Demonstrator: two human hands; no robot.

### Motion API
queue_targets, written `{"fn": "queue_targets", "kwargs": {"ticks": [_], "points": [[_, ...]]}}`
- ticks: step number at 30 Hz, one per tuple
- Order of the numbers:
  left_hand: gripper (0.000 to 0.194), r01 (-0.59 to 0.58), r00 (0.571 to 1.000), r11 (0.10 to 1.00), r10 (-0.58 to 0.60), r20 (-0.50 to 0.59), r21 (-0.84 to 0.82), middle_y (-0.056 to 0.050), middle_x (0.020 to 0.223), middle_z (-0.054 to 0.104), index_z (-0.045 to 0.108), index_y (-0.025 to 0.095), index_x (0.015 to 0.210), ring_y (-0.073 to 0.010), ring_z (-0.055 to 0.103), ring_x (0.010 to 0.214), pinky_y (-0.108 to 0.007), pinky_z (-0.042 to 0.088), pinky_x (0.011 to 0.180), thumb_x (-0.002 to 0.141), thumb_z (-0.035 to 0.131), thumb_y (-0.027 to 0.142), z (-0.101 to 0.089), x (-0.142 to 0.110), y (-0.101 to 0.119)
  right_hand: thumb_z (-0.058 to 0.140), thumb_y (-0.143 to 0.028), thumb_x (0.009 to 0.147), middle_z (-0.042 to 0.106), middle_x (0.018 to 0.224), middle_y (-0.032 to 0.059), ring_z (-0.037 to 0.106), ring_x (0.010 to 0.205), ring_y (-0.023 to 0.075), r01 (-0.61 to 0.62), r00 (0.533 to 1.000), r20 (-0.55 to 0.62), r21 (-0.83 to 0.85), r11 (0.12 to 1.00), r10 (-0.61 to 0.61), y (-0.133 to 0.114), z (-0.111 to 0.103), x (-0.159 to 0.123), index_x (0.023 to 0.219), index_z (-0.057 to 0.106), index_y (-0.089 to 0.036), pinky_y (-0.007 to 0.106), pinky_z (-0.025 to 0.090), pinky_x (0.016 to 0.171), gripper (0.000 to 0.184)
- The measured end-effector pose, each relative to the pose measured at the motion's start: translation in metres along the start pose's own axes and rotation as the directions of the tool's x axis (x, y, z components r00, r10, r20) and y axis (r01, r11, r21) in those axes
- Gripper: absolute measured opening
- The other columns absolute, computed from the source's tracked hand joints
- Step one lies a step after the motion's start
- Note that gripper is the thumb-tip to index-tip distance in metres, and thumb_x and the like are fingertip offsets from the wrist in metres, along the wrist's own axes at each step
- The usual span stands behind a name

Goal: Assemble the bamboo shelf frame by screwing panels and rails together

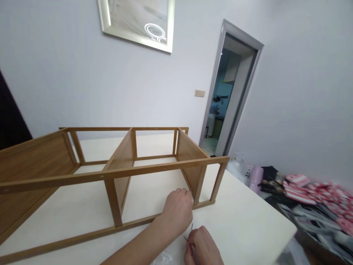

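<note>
A brown wooden shelf frame (pixel 165 167) lies on its side across the white table (pixel 242 213), with several panels set between its rails. My left hand (pixel 178 209) is closed over the near lower rail, beside the right-hand panel; its fingertips are partly hidden. Just below and to the right, my right hand (pixel 203 246) pinches a thin bent metal hex key (pixel 186 239), mostly covered by the fingers. Small screw holes show along the upper near rail.
Crumpled clear plastic (pixel 163 258) lies at the table's front edge. Right of the table are a pink-purple cylinder (pixel 256 179) and a heap of red-and-white striped cloth (pixel 317 193). A doorway (pixel 224 99) opens behind, and a framed mirror (pixel 138 22) hangs on the wall.
</note>
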State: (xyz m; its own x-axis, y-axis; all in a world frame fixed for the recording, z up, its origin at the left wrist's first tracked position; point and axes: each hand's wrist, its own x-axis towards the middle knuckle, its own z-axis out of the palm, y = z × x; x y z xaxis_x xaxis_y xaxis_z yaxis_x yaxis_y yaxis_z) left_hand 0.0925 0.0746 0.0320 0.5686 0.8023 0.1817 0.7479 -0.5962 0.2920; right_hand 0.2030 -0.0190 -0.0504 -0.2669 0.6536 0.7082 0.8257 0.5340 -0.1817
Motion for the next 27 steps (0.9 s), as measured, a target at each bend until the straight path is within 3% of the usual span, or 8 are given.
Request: {"fn": "queue_targets", "kwargs": {"ticks": [5, 10, 14, 19, 22, 27], "points": [[0.027, 0.061, 0.995, 0.995, -0.054, 0.083, -0.083, -0.015, 0.100, 0.071, 0.069, 0.013, 0.098, -0.0276, 0.064, 0.099, -0.036, 0.046, 0.085, 0.084, 0.046, 0.018, 0.016, 0.004, -0.001, 0.047, 0.000, 0.079, 0.054, 0.073, -0.0011, 0.057, 0.067, 0.0158, -0.141, 0.987, -0.070, 0.018, 0.990, 0.142, -0.002, -0.004, -0.003, 0.087, 0.042, -0.025, 0.026, 0.048, 0.059, 0.026], [0.030, 0.160, 0.984, 0.971, -0.142, 0.106, -0.180, -0.010, 0.101, 0.074, 0.071, 0.017, 0.102, -0.0240, 0.067, 0.096, -0.031, 0.047, 0.083, 0.079, 0.052, 0.021, 0.019, 0.008, -0.013, 0.045, 0.003, 0.076, 0.056, 0.074, -0.0012, 0.059, 0.070, 0.0153, -0.127, 0.989, -0.065, 0.112, 0.986, 0.135, 0.007, -0.005, -0.007, 0.086, 0.045, -0.024, 0.026, 0.049, 0.062, 0.029], [0.036, 0.204, 0.978, 0.956, -0.188, 0.092, -0.210, -0.007, 0.095, 0.074, 0.069, 0.018, 0.105, -0.0219, 0.068, 0.090, -0.028, 0.047, 0.077, 0.072, 0.056, 0.017, 0.022, 0.009, -0.012, 0.046, 0.002, 0.077, 0.058, 0.077, 0.0000, 0.060, 0.072, 0.0162, -0.098, 0.991, -0.071, 0.149, 0.984, 0.109, 0.033, -0.017, -0.006, 0.089, 0.050, -0.024, 0.026, 0.050, 0.064, 0.028], [0.021, 0.215, 0.977, 0.963, -0.210, 0.048, -0.161, -0.009, 0.097, 0.072, 0.068, 0.018, 0.087, -0.0224, 0.066, 0.094, -0.029, 0.044, 0.081, 0.079, 0.049, 0.014, 0.030, 0.004, -0.002, 0.046, -0.008, 0.088, 0.061, 0.083, 0.0026, 0.062, 0.073, 0.0172, -0.181, 0.972, -0.107, 0.238, 0.954, 0.211, 0.072, -0.039, 0.003, 0.108, 0.055, -0.021, 0.028, 0.051, 0.062, 0.026], [0.019, 0.206, 0.979, 0.972, -0.204, 0.028, -0.110, -0.008, 0.096, 0.069, 0.064, 0.019, 0.086, -0.0222, 0.064, 0.093, -0.030, 0.043, 0.081, 0.084, 0.045, 0.014, 0.032, 0.000, 0.003, 0.042, -0.013, 0.093, 0.062, 0.084, 0.0037, 0.062, 0.075, 0.0178, -0.214, 0.964, -0.089, 0.302, 0.929, 0.251, 0.083, -0.044, 0.005, 0.097, 0.057, -0.022, 0.029, 0.051, 0.064, 0.018], [0.017, 0.166, 0.986, 0.986, -0.167, 0.012, 0.015, -0.011, 0.098, 0.067, 0.059, 0.018, 0.090, -0.0257, 0.062, 0.097, -0.034, 0.041, 0.084, 0.089, 0.042, 0.014, 0.035, -0.006, 0.009, 0.041, -0.015, 0.096, 0.061, 0.083, 0.0032, 0.060, 0.077, 0.0174, -0.249, 0.946, -0.104, 0.377, 0.892, 0.308, 0.080, -0.045, 0.003, 0.090, 0.056, -0.022, 0.030, 0.051, 0.069, 0.018]]}}
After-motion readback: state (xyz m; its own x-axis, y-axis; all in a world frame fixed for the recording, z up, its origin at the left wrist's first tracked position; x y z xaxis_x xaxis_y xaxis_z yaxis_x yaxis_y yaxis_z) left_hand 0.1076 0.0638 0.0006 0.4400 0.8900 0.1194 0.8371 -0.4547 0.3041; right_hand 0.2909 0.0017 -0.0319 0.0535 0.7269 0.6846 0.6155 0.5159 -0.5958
